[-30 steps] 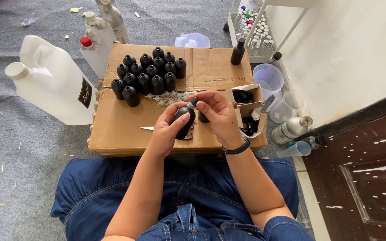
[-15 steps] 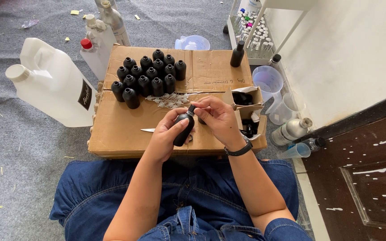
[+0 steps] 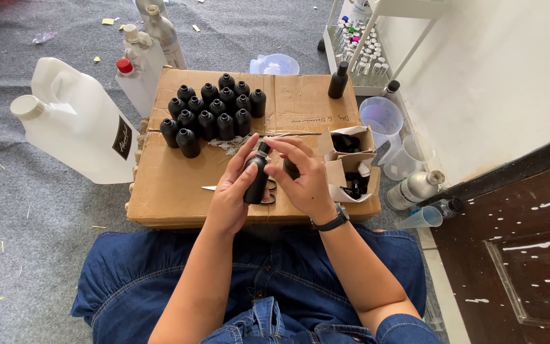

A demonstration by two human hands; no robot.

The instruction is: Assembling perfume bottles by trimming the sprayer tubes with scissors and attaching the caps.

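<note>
Black bottle in both hands, cap end now being worked

The small black bottle point(image 3: 256, 180) sits over the cardboard box point(image 3: 179, 191), near its front edge; the left hand point(image 3: 232, 191) grips its body, while the right hand's point(image 3: 303, 181) fingers, lower a moment ago, now pinch its top. Capped black bottles point(image 3: 214, 111) cluster farther back on the box.

I see open cardboard point(image 3: 173, 185) left of my left hand point(image 3: 233, 191). Ahead, a cluster of black bottles point(image 3: 214, 111) blocks the way; to the right, a small open box point(image 3: 351, 162) crowds my right hand point(image 3: 303, 181). A white jug point(image 3: 77, 121) walls the far left.
</note>
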